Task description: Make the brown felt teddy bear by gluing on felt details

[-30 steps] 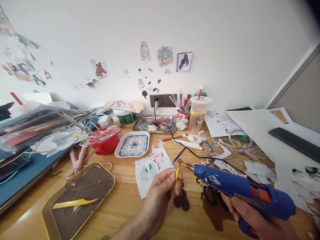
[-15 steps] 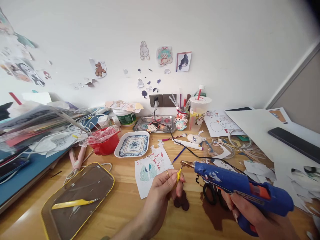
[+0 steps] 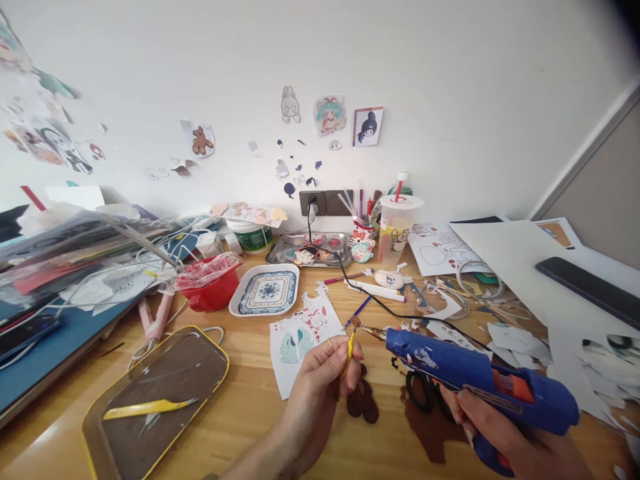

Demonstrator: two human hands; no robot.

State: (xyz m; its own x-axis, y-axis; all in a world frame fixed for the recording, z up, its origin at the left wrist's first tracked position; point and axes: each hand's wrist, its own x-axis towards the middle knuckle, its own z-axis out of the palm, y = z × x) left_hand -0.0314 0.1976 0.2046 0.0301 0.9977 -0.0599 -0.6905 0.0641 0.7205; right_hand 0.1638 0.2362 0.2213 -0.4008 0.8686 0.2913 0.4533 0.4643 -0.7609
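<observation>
Pinching yellow tweezers (image 3: 350,353) between thumb and fingers, the left hand (image 3: 320,380) holds a small brown piece (image 3: 356,321) at their tip, above the table (image 3: 250,373) toward its near edge. The right hand (image 3: 505,433) grips the handle of a blue glue gun (image 3: 450,363), whose nozzle points at the piece from just beside it; whether they touch, I cannot tell. Below lie dark brown cutouts (image 3: 369,403) and, partly hidden by the gun, black-handled scissors (image 3: 419,392). Beyond the left hand lies a printed sheet (image 3: 285,370), with a white-rimmed patterned tray (image 3: 265,290) past its far left corner. Nearer the table's left edge, a brown yellow-edged board (image 3: 175,367) carries another pair of tweezers (image 3: 145,408).
</observation>
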